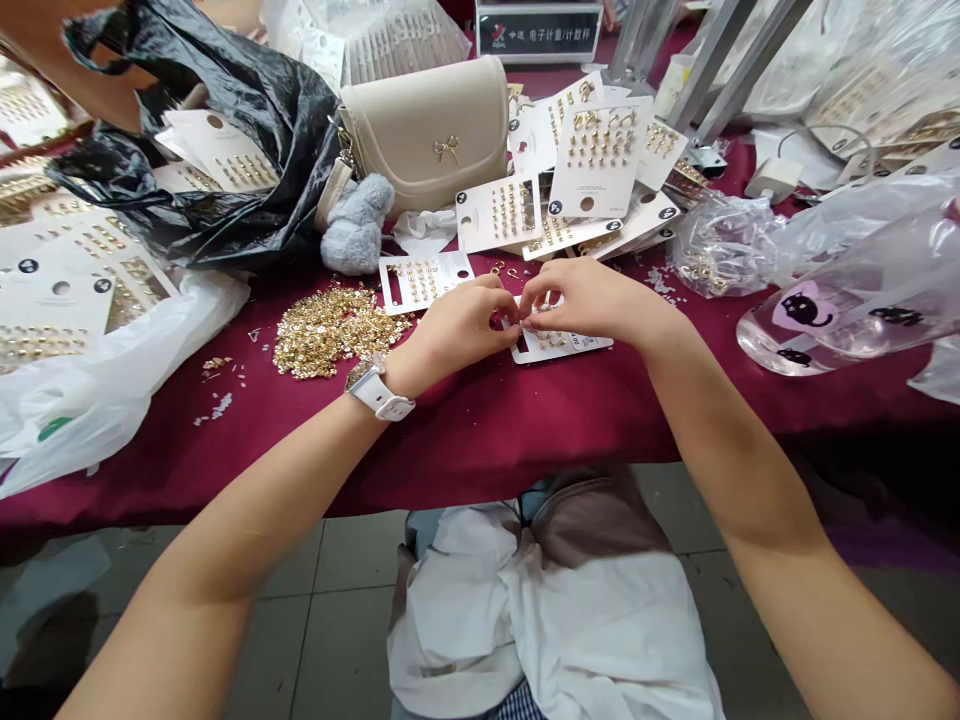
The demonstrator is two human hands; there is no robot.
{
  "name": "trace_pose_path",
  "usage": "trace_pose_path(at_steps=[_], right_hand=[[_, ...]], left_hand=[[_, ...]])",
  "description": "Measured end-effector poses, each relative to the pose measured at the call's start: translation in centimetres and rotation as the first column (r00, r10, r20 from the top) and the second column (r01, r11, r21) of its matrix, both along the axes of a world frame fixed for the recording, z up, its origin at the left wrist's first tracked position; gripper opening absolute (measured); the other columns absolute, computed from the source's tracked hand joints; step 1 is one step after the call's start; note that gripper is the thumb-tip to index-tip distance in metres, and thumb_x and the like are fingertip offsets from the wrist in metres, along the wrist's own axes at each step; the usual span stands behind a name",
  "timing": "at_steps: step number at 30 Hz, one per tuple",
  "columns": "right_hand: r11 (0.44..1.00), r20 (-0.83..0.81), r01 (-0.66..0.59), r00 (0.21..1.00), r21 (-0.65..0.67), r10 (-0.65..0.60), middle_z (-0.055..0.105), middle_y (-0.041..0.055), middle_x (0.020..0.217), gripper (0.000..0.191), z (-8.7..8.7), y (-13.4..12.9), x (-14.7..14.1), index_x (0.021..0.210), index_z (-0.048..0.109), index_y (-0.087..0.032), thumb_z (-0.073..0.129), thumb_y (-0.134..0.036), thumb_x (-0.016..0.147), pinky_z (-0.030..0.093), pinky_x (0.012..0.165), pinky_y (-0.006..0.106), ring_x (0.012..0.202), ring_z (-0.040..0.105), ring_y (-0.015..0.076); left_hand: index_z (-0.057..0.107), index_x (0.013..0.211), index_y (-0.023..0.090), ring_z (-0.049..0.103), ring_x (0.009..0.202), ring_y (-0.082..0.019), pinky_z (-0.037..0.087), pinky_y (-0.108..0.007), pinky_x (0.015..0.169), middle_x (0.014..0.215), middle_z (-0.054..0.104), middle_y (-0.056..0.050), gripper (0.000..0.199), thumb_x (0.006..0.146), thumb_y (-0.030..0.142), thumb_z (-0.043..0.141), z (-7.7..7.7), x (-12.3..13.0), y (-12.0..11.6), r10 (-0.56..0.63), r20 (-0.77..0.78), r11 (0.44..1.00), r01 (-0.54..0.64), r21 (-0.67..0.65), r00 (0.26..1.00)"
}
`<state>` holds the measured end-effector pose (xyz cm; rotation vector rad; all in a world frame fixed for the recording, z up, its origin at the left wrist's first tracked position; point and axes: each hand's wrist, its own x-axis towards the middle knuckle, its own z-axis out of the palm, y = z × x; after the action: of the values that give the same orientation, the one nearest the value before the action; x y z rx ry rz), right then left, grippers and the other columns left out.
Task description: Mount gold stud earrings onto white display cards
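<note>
A white earring card (564,346) lies on the dark red tablecloth with my hands together over its left part. My left hand (469,318), a watch with a white strap (379,392) on its wrist, has thumb and fingers pinched at the card's left edge. Opposite it, my right hand (581,297) pinches close to the left fingertips. Whatever is between the fingers is too small to make out. Left of my hands is a pile of small gold earring pieces (330,330). Another card with rows of gold earrings (420,280) lies just behind my left hand.
A beige handbag (427,130) with a grey plush charm (358,225) stands behind. Stacked earring cards (596,160) are at back right. A black plastic bag (277,130) and a white bag (135,370) lie left; a clear cup with cat pictures (832,320) lies right.
</note>
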<state>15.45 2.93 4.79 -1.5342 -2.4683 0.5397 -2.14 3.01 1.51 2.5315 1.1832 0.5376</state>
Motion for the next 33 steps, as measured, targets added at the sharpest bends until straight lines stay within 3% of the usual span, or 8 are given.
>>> trace_pose_path(at_steps=[5,12,14,16,19,24,28,33], right_hand=[[0.995,-0.172,0.095,0.981,0.017,-0.091,0.065,0.0016,0.073,0.013,0.3,0.0,0.0,0.080,0.072,-0.016,0.062,-0.024,0.079,0.042,0.065,0.029,0.067,0.057,0.0129],[0.941,-0.394,0.277,0.900,0.193,-0.184,0.064,0.0021,0.069,0.014,0.6,0.5,0.5,0.079,0.069,-0.015,0.059,-0.025,0.080,0.043,0.066,0.031,0.064,0.054,0.0131],[0.949,-0.399,0.249,0.904,0.192,-0.156,0.065,0.0026,0.070,0.016,0.7,0.6,0.9,0.080,0.070,-0.016,0.059,-0.027,0.081,0.044,0.066,0.031,0.065,0.055,0.0137],[0.987,-0.337,0.096,0.940,0.129,-0.047,0.067,0.0030,0.076,0.015,0.8,0.3,1.4,0.081,0.070,-0.016,0.060,-0.027,0.080,0.044,0.068,0.031,0.070,0.057,0.0146],[0.995,-0.171,-0.095,0.980,0.042,0.101,0.068,0.0033,0.086,0.011,0.7,-0.9,1.6,0.082,0.071,-0.017,0.061,-0.022,0.079,0.044,0.074,0.030,0.081,0.060,0.0162],[0.996,0.168,-0.087,0.982,0.034,0.080,0.068,0.0075,0.093,0.018,0.5,-2.8,0.4,0.089,0.071,-0.015,0.055,-0.015,0.081,0.041,0.077,0.032,0.092,0.060,0.0217],[0.999,0.271,-0.048,0.961,-0.001,0.047,0.070,0.0084,0.093,0.022,1.0,-2.6,-0.6,0.090,0.071,-0.015,0.050,-0.016,0.083,0.041,0.071,0.031,0.088,0.062,0.0222],[0.994,0.430,-0.108,0.897,-0.022,0.107,0.069,0.0107,0.088,0.022,1.7,-2.0,-1.4,0.086,0.069,-0.013,0.048,-0.013,0.082,0.038,0.064,0.030,0.079,0.063,0.0212]], left_hand=[[0.070,0.081,0.011,0.053,0.072,-0.012,0.043,-0.025,0.070,0.082,0.058,-0.003,0.011,0.079,0.019,0.061,0.3,0.5,-0.7,0.027,-0.011,0.999,-0.028,-0.044,1.000],[0.071,0.083,0.012,0.051,0.069,-0.010,0.041,-0.023,0.066,0.080,0.057,-0.003,0.011,0.080,0.020,0.064,0.7,0.5,-0.9,-0.096,0.003,0.992,0.096,-0.079,0.995],[0.072,0.084,0.012,0.050,0.067,-0.010,0.041,-0.023,0.066,0.081,0.058,-0.003,0.012,0.082,0.021,0.063,0.8,0.4,-1.0,-0.108,-0.016,0.992,0.106,-0.068,0.994],[0.072,0.085,0.012,0.049,0.066,-0.009,0.039,-0.024,0.065,0.083,0.059,-0.004,0.014,0.083,0.021,0.061,0.8,0.3,-1.1,-0.106,-0.051,0.994,0.104,-0.044,0.993],[0.072,0.084,0.012,0.046,0.063,-0.009,0.037,-0.024,0.063,0.083,0.060,-0.004,0.015,0.083,0.022,0.061,0.8,0.3,-1.1,-0.104,-0.086,0.994,0.102,-0.029,0.991],[0.071,0.081,0.011,0.044,0.060,-0.007,0.034,-0.021,0.059,0.078,0.057,-0.002,0.012,0.080,0.022,0.066,0.6,0.2,-0.5,-0.126,-0.031,0.990,0.124,-0.060,0.991],[0.070,0.077,0.010,0.045,0.058,-0.007,0.033,-0.020,0.057,0.073,0.057,-0.001,0.008,0.078,0.018,0.068,0.4,0.1,-0.1,-0.132,0.015,0.989,0.133,-0.064,0.991],[0.072,0.079,0.012,0.046,0.059,-0.008,0.034,-0.021,0.058,0.074,0.060,-0.002,0.009,0.079,0.020,0.066,0.2,0.0,0.3,-0.147,-0.026,0.989,0.147,-0.027,0.989]])
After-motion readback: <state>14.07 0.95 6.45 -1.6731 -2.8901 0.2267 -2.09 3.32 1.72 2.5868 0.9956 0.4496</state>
